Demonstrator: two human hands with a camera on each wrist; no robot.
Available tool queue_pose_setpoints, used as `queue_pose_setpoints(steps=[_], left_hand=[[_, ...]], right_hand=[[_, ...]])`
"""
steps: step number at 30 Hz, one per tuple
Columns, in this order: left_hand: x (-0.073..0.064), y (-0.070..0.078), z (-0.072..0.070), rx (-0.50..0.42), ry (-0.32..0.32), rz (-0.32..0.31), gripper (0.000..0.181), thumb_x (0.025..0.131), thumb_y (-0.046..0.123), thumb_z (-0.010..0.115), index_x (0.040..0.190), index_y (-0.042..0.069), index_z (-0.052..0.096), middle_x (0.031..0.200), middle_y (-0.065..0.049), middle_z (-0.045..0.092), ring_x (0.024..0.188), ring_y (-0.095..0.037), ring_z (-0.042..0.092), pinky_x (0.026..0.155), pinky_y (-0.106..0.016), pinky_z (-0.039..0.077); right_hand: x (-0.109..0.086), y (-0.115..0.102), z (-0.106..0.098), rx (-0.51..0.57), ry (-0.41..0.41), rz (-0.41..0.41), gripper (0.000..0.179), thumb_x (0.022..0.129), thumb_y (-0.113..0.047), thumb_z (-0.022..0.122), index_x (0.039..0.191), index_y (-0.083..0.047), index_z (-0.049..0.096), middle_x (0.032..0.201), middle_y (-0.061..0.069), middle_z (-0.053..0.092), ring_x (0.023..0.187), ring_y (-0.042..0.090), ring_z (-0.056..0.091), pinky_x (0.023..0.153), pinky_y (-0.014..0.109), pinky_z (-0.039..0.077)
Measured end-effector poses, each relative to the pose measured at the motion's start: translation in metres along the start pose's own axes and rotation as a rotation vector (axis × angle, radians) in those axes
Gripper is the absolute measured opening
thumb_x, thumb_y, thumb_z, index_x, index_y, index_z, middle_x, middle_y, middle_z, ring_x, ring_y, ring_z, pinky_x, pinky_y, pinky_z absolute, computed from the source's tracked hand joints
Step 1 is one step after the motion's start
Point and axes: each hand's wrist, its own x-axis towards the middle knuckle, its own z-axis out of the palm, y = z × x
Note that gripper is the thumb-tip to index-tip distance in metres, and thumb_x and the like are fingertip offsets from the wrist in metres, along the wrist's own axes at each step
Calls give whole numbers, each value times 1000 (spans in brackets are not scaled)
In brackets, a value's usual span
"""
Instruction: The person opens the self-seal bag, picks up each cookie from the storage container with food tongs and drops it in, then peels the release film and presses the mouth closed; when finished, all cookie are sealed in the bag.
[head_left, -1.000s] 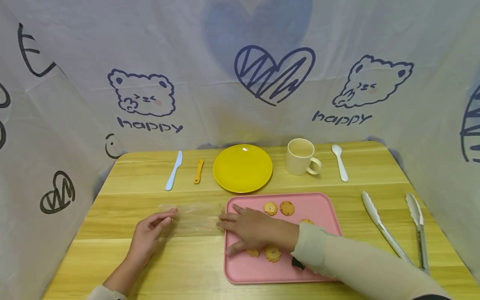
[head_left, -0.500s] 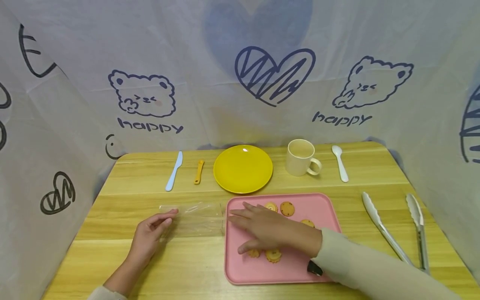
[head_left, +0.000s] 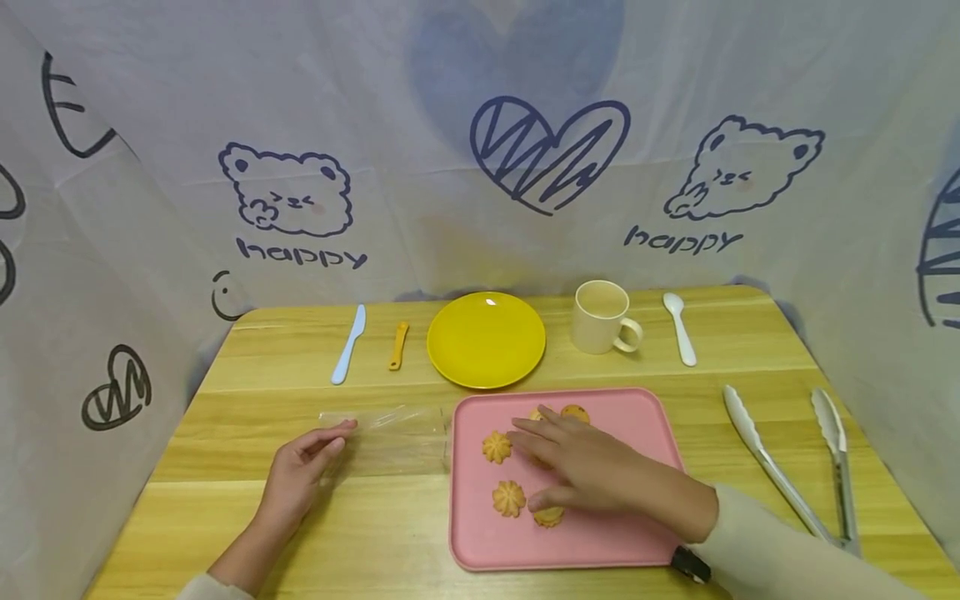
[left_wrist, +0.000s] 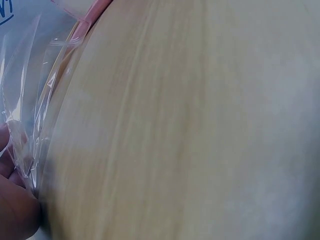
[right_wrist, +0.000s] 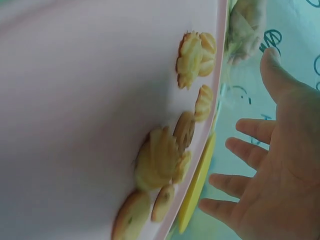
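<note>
My left hand pinches the left end of a clear plastic bag, which lies flat on the table with its right end beside the pink tray. In the left wrist view the bag's film rises from between thumb and fingers. Above the tray hovers my right hand, fingers spread and holding nothing. It hides some of the cookies; a flower-shaped cookie and another fluted cookie show to its left. Several cookies, among them a big fluted cookie, appear in the right wrist view.
Behind the tray stand a yellow plate and a cream mug, with a white spoon to the right. Metal tongs lie right of the tray. A light blue knife and a small orange utensil lie back left.
My right hand has left the bag's right end and moved rightward over the tray, uncovering cookies on its left side. The left hand has stayed at the bag's left end.
</note>
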Motion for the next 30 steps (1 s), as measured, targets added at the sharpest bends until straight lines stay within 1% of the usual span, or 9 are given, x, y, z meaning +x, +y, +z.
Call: queue_pose_setpoints(steps=[4, 6, 10, 14, 18, 23, 26, 29, 30], left_hand=[[0, 0, 0, 17, 4, -4, 25, 102, 3, 64, 119, -14, 67, 126, -3, 73, 117, 3, 64, 101, -13, 52], [0, 0, 0, 21, 6, -7, 24, 102, 3, 63, 118, -15, 67, 127, -5, 73, 116, 4, 64, 101, -13, 52], [-1, 0, 1, 25, 10, -18, 24, 101, 4, 64, 118, -14, 68, 127, -6, 73, 115, 4, 64, 100, -13, 52], [-1, 2, 1, 22, 4, -26, 26, 102, 5, 65, 119, -13, 67, 128, -6, 72, 116, 5, 63, 100, -12, 52], [-1, 2, 1, 12, 0, -22, 26, 102, 6, 64, 119, -14, 67, 128, -6, 72, 117, 4, 63, 101, -12, 52], [0, 1, 0, 20, 4, -20, 25, 102, 6, 65, 118, -13, 68, 127, -6, 73, 116, 4, 64, 101, -13, 52], [1, 0, -1, 39, 4, -33, 25, 102, 6, 65, 119, -11, 69, 128, -5, 72, 117, 5, 63, 101, -13, 52], [2, 0, -1, 52, 2, -45, 24, 102, 7, 65, 119, -10, 69, 129, -5, 72, 117, 6, 62, 101, -13, 51], [2, 0, -1, 55, 0, -47, 24, 102, 7, 65, 119, -9, 69, 130, -5, 72, 117, 6, 62, 102, -13, 51]], right_hand=[[-14, 7, 0, -2, 49, 31, 84, 94, -63, 64, 160, -17, 39, 166, 5, 36, 153, 42, 27, 125, 61, 27], [-21, 10, 0, -1, 81, 48, 84, 93, -61, 67, 159, -16, 41, 165, 7, 38, 152, 43, 29, 125, 61, 28], [-37, 17, 0, -7, 152, 77, 84, 92, -55, 72, 158, -13, 42, 163, 12, 40, 151, 45, 31, 122, 64, 31], [-56, 25, -1, 8, 217, 149, 83, 90, -52, 75, 158, -15, 43, 164, 10, 40, 151, 45, 30, 122, 66, 31], [-74, 34, -2, 6, 263, 220, 83, 91, -55, 73, 158, -15, 43, 165, 8, 38, 151, 46, 28, 120, 67, 32], [-98, 47, -4, -8, 310, 295, 83, 93, -54, 71, 159, -15, 40, 166, 11, 35, 150, 49, 28, 116, 71, 34], [-111, 55, -6, 11, 328, 354, 85, 93, -53, 72, 162, -19, 36, 166, 14, 33, 150, 50, 27, 112, 76, 34], [-125, 62, -6, 27, 347, 402, 87, 93, -51, 73, 163, -19, 32, 165, 18, 33, 149, 52, 26, 108, 80, 34], [-130, 65, -6, 36, 349, 420, 88, 94, -50, 73, 164, -18, 30, 165, 19, 32, 150, 52, 24, 107, 81, 33]])
